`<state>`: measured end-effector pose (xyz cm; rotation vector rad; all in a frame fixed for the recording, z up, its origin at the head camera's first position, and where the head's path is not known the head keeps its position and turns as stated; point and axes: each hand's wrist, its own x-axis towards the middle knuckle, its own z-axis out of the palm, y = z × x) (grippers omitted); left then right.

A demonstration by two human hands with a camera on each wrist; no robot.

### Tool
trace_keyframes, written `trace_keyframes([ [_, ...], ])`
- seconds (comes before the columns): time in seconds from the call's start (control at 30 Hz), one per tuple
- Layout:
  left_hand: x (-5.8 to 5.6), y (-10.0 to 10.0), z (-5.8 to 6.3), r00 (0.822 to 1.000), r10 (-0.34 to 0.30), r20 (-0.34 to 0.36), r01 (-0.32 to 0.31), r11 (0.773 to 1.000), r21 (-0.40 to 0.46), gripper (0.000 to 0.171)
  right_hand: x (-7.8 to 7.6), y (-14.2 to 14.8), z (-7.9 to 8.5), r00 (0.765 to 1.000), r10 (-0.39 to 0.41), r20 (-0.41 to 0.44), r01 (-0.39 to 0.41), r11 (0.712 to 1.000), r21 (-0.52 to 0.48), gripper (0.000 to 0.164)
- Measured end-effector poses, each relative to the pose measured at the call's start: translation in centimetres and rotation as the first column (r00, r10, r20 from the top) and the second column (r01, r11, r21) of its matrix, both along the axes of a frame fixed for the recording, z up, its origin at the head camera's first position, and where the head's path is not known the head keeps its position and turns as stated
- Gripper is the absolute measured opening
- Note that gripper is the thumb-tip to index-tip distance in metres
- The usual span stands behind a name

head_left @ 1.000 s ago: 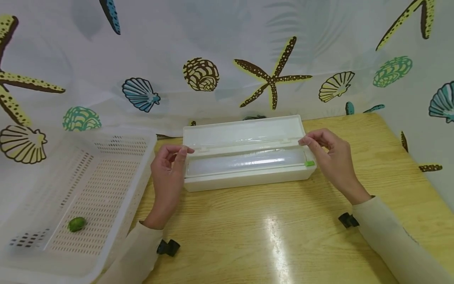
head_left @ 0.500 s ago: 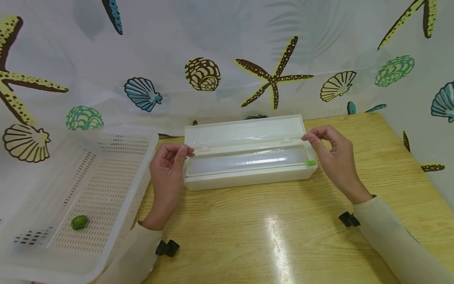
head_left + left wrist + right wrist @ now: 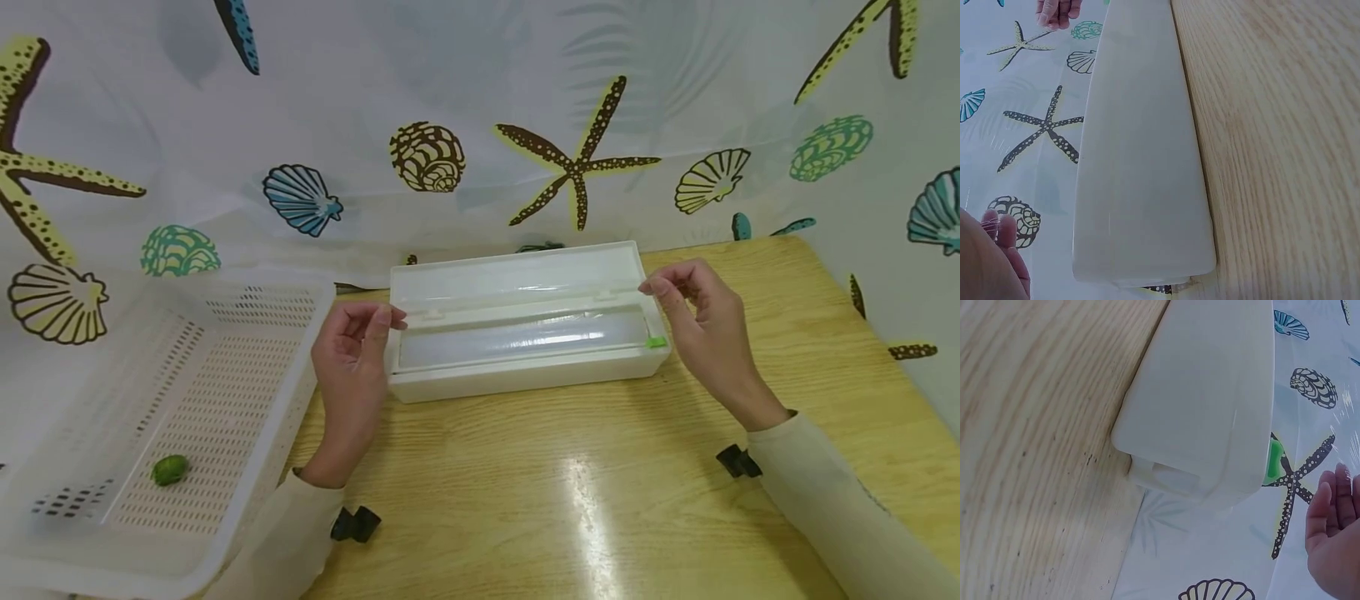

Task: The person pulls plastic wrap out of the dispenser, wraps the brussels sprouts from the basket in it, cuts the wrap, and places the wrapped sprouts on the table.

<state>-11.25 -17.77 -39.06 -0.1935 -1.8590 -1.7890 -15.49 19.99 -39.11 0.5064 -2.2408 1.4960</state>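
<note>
A long white cling film dispenser [image 3: 525, 380] lies on the table with its lid [image 3: 517, 279] tipped back. Inside, a shiny roll of cling film [image 3: 525, 337] shows, and a green slider [image 3: 656, 342] sits at the right end of the front edge. At the dispenser's left end my left hand [image 3: 348, 358] pinches the clear film between thumb and fingers; its creases show at the fingertips in the left wrist view. My right hand [image 3: 708, 333] pinches the film at the right end, where faint glints of film [image 3: 1349, 409] hang near the fingers in the right wrist view.
A white perforated basket [image 3: 262, 433] stands at the left, with one small green fruit or vegetable [image 3: 170, 470] on its floor. The wooden table [image 3: 525, 492] runs back to a hanging cloth [image 3: 480, 83] printed with shells and starfish.
My right hand has risen slightly beside the dispenser's right end. The left hand has shifted a little left, and the dispenser stays in place.
</note>
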Motion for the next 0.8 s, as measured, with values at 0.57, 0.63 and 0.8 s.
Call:
trace_keyframes([
  [0.57, 0.1, -0.2, 0.6, 0.997, 0.012, -0.074, -0.014, 0.999, -0.033, 0.02, 0.5, -0.1, 0.8, 0.998, 0.037, -0.058, -0.041, 0.996, -0.085, 0.008],
  [0.63, 0.2, -0.2, 0.6, 0.996, 0.011, -0.085, -0.013, 1.0, -0.021, 0.019, 0.6, -0.1, 0.9, 0.997, 0.036, -0.065, -0.042, 0.995, -0.085, 0.008],
  [0.8, 0.5, -0.1, 0.8, 0.992, 0.029, -0.126, -0.034, 0.999, -0.042, 0.014, 0.7, -0.1, 1.2, 0.996, 0.035, -0.079, -0.042, 0.995, -0.092, 0.008],
])
